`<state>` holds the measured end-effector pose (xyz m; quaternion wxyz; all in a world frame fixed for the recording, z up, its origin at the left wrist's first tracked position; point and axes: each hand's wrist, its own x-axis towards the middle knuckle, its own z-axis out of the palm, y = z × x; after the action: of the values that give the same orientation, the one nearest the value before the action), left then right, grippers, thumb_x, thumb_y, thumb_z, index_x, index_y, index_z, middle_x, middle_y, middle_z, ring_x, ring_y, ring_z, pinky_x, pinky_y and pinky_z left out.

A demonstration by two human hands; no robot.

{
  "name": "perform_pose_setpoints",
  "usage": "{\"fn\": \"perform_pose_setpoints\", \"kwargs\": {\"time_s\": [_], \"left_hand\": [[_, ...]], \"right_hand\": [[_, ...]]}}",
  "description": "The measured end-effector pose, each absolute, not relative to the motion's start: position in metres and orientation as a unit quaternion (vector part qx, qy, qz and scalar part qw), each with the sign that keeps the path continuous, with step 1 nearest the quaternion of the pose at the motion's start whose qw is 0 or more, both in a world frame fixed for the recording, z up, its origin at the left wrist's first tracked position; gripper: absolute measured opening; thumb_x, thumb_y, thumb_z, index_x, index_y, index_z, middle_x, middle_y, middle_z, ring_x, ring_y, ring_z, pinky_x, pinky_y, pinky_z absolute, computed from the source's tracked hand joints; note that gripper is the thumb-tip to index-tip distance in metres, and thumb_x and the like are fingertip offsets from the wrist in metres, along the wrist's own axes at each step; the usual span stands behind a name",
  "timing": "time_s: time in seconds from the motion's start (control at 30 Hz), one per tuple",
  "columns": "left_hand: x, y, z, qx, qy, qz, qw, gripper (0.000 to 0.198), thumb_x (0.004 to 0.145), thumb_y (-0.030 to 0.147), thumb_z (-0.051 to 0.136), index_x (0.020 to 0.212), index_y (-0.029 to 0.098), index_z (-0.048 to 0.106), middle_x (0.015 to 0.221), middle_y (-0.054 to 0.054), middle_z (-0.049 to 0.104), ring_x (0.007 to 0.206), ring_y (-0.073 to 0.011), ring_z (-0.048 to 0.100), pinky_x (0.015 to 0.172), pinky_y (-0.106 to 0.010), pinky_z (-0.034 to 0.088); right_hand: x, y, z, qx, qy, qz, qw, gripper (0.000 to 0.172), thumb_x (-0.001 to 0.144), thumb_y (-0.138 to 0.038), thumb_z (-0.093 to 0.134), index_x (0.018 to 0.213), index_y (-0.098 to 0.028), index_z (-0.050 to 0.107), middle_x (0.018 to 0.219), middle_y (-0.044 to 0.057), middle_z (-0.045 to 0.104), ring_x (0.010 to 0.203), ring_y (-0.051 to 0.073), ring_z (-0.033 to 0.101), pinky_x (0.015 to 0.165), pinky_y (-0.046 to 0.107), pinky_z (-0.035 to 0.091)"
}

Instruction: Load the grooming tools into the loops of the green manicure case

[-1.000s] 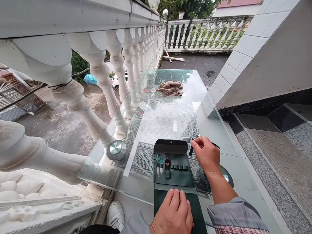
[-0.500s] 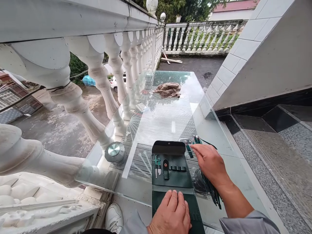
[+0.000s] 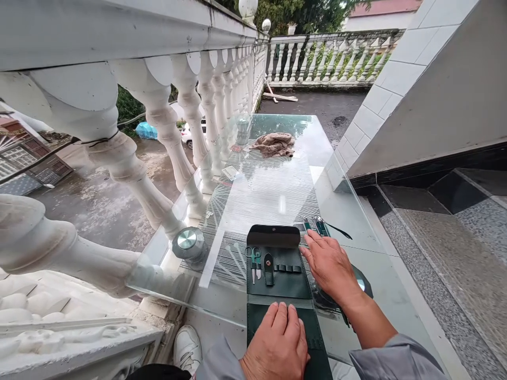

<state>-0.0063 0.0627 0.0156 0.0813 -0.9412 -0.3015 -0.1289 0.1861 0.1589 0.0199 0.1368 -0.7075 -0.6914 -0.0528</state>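
A dark green manicure case (image 3: pixel 291 287) lies unfolded on the glass table. Small scissors (image 3: pixel 253 253) and a small silver-bladed tool (image 3: pixel 259 273) are held in its upper panel, beside a snap-tab pouch (image 3: pixel 268 270) and a row of elastic loops (image 3: pixel 288 268). My left hand (image 3: pixel 277 340) rests flat on the lower panel, fingers extended. Palm down, my right hand (image 3: pixel 330 264) lies by the case's right edge with fingers stretched out. Just beyond its fingertips are a nail clipper (image 3: pixel 306 223) and another clipper (image 3: pixel 320 226) with a black strap (image 3: pixel 339 230). More tools are mostly hidden under the right hand.
A crumpled brown cloth (image 3: pixel 273 144) and a small card (image 3: pixel 229 172) lie farther along the glass table (image 3: pixel 356 232). Round metal-capped supports (image 3: pixel 188 243) hold the glass. White balusters (image 3: pixel 158 126) run along the left; stone steps (image 3: pixel 443 253) rise at right.
My right hand has shifted slightly left and flattened beside the case. The nail clipper at its fingertips now lies farther away, near the other clipper. My left hand stays on the lower panel.
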Motion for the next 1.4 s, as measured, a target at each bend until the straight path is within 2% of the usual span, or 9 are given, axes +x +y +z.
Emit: {"fn": "perform_pose_setpoints", "kwargs": {"time_s": [0.07,0.17,0.27,0.33,0.43,0.63,0.97,1.27,1.4], "left_hand": [[-0.008,0.062,0.019,-0.945,-0.297,-0.116,0.08,0.035,0.092,0.035,0.046,0.114,0.01,0.059,0.119,-0.013,0.06,0.109,-0.0263,0.056,0.097,-0.04,0.038],[-0.01,0.062,0.025,-0.95,-0.289,-0.088,0.075,0.037,0.094,0.034,0.043,0.118,0.009,0.056,0.123,-0.015,0.057,0.112,-0.027,0.053,0.099,-0.042,0.035],[-0.011,0.061,0.028,-0.951,-0.286,-0.084,0.078,0.038,0.095,0.034,0.041,0.118,0.009,0.056,0.123,-0.015,0.057,0.112,-0.0273,0.053,0.099,-0.042,0.034],[-0.011,0.062,0.029,-0.951,-0.287,-0.086,0.08,0.038,0.095,0.034,0.04,0.118,0.009,0.056,0.123,-0.015,0.057,0.111,-0.0272,0.053,0.099,-0.042,0.034],[-0.011,0.062,0.029,-0.951,-0.286,-0.09,0.081,0.038,0.095,0.034,0.04,0.118,0.008,0.056,0.122,-0.016,0.058,0.111,-0.0272,0.054,0.099,-0.042,0.034],[-0.01,0.059,0.023,-0.948,-0.286,-0.114,0.084,0.036,0.094,0.033,0.041,0.114,0.009,0.059,0.119,-0.015,0.06,0.109,-0.0272,0.055,0.097,-0.041,0.036],[-0.006,0.053,0.012,-0.943,-0.31,-0.103,0.069,0.035,0.095,0.026,0.036,0.117,0.011,0.059,0.121,-0.013,0.058,0.108,-0.0249,0.056,0.098,-0.04,0.038],[-0.006,0.053,0.012,-0.933,-0.323,-0.138,0.074,0.04,0.096,0.026,0.032,0.124,0.007,0.053,0.117,-0.013,0.061,0.108,-0.0239,0.056,0.1,-0.037,0.038],[-0.005,0.052,0.007,-0.923,-0.34,-0.162,0.083,0.04,0.095,0.026,0.032,0.121,0.009,0.056,0.118,-0.01,0.061,0.107,-0.0227,0.057,0.1,-0.035,0.039]], "right_hand": [[0.189,0.157,0.021,-0.708,-0.685,-0.058,0.161,0.032,0.089,-0.033,0.043,0.111,-0.019,0.062,0.128,0.01,0.057,0.107,0.03,0.05,0.08,0.047,0.044],[0.186,0.152,0.032,-0.669,-0.689,-0.077,0.269,0.031,0.089,-0.03,0.043,0.109,-0.016,0.062,0.122,0.014,0.06,0.109,0.028,0.051,0.088,0.047,0.043],[0.17,0.146,0.049,-0.608,-0.692,-0.057,0.385,0.026,0.089,-0.028,0.045,0.104,-0.017,0.063,0.105,0.011,0.066,0.102,0.023,0.056,0.092,0.043,0.043],[0.154,0.142,0.057,-0.578,-0.708,0.032,0.404,0.025,0.089,-0.027,0.043,0.102,-0.021,0.063,0.097,0.007,0.068,0.095,0.02,0.059,0.088,0.039,0.047],[0.13,0.14,0.059,-0.565,-0.717,0.133,0.387,0.028,0.09,-0.025,0.039,0.106,-0.022,0.062,0.1,0.006,0.068,0.095,0.02,0.06,0.086,0.039,0.048],[0.107,0.155,0.051,-0.587,-0.705,0.199,0.344,0.028,0.089,-0.022,0.038,0.098,-0.022,0.064,0.093,0.004,0.068,0.089,0.017,0.062,0.081,0.032,0.048],[0.08,0.168,0.048,-0.679,-0.712,0.073,0.165,0.011,0.084,-0.021,0.05,0.079,-0.021,0.06,0.082,0.003,0.058,0.069,0.015,0.055,0.061,0.026,0.035],[0.079,0.176,0.044,-0.69,-0.709,0.002,0.142,0.017,0.089,-0.019,0.043,0.083,-0.018,0.059,0.085,0.005,0.058,0.067,0.014,0.055,0.057,0.027,0.03],[0.081,0.177,0.044,-0.692,-0.706,0.02,0.145,0.013,0.088,-0.021,0.046,0.081,-0.019,0.057,0.086,0.005,0.058,0.07,0.015,0.055,0.059,0.026,0.031]]}}
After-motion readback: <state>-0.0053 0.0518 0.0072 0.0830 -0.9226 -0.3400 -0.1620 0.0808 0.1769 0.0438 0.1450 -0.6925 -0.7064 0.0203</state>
